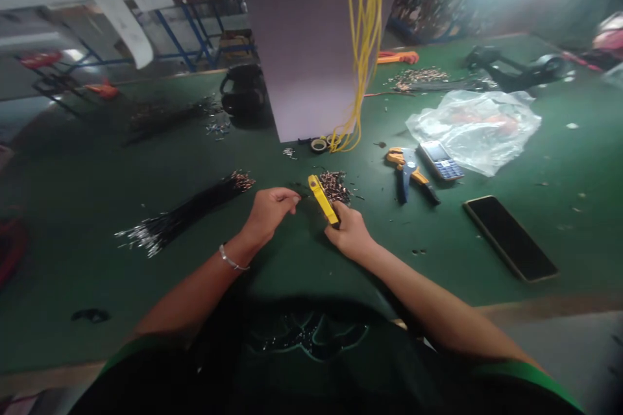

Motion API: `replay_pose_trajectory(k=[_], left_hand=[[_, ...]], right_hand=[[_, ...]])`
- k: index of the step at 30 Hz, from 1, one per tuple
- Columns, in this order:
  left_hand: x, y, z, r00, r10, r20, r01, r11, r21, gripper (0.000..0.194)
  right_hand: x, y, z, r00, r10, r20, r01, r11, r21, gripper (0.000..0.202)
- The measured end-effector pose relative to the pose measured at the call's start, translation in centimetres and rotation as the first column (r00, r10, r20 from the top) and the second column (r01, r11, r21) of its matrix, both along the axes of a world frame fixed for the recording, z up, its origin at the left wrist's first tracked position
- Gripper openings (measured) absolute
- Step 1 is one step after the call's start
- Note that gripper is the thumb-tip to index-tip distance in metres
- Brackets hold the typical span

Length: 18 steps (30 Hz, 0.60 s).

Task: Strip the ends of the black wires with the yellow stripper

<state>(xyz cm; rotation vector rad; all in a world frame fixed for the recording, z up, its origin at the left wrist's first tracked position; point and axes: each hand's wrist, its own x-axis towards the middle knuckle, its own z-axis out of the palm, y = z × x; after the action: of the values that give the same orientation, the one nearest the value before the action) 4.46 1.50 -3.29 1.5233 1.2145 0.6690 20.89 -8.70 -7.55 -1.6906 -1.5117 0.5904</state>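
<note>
My right hand is wrapped round a yellow hand tool that looks like crimping pliers, its head pointing up and to the left. Just left of it, my left hand is closed in a pinch, with what looks like a short dark wire at the fingertips, blurred. Behind the tool lies a pile of small copper-coloured and black pieces. A bundle of black wires rests left of my left hand, with silvery ends at the near left and copper-coloured ends at the far right.
To the right lie a blue and orange wire stripper, a keypad phone, a smartphone and a clear plastic bag. Yellow wires hang before an upright panel, near tape rolls. The green table has a wooden front edge.
</note>
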Motion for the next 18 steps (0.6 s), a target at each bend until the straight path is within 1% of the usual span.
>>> replay_pose_trajectory(k=[2, 4, 6, 8, 11, 12, 14, 16, 18], left_hand=[[-0.3, 0.1, 0.3, 0.999, 0.027, 0.021, -0.028, 0.999, 0.026, 0.015], [-0.4, 0.0, 0.8, 0.999, 0.026, 0.032, -0.027, 0.999, 0.026, 0.015], [-0.5, -0.2, 1.2, 0.999, 0.024, 0.03, -0.024, 1.0, 0.017, 0.016], [-0.6, -0.4, 1.5, 0.999, 0.022, 0.025, -0.023, 0.999, 0.023, 0.016], [-0.8, -0.4, 2.0, 1.0, 0.004, 0.018, -0.005, 0.999, 0.043, 0.017], [-1.0, -0.3, 2.1, 1.0, -0.002, 0.018, 0.001, 0.999, 0.048, 0.016], [-1.3, 0.1, 2.4, 1.0, -0.014, 0.018, 0.013, 0.998, 0.055, 0.015], [-1.6, 0.4, 2.7, 0.999, -0.029, 0.025, 0.028, 0.998, 0.06, 0.013], [-1.8, 0.6, 3.0, 0.998, -0.058, 0.031, 0.057, 0.997, 0.045, 0.011]], right_hand=[[0.1, -0.6, 0.5, 0.998, 0.024, -0.056, -0.025, 1.0, -0.007, 0.016], [0.3, -1.0, 1.1, 0.99, 0.034, -0.138, -0.037, 0.999, -0.023, 0.019], [0.6, -1.1, 1.6, 0.954, 0.061, -0.292, -0.076, 0.996, -0.041, 0.021], [1.0, -1.0, 2.0, 0.866, 0.086, -0.492, -0.138, 0.988, -0.07, 0.026], [1.6, -0.6, 2.5, 0.673, 0.097, -0.733, -0.253, 0.962, -0.105, 0.034], [1.8, -0.6, 2.6, 0.614, 0.104, -0.782, -0.294, 0.95, -0.105, 0.035], [2.1, -0.6, 2.5, 0.521, 0.129, -0.844, -0.376, 0.922, -0.091, 0.038], [2.3, -0.7, 2.3, 0.452, 0.167, -0.876, -0.465, 0.883, -0.071, 0.04], [2.4, -0.8, 2.1, 0.4, 0.201, -0.894, -0.54, 0.84, -0.052, 0.043]])
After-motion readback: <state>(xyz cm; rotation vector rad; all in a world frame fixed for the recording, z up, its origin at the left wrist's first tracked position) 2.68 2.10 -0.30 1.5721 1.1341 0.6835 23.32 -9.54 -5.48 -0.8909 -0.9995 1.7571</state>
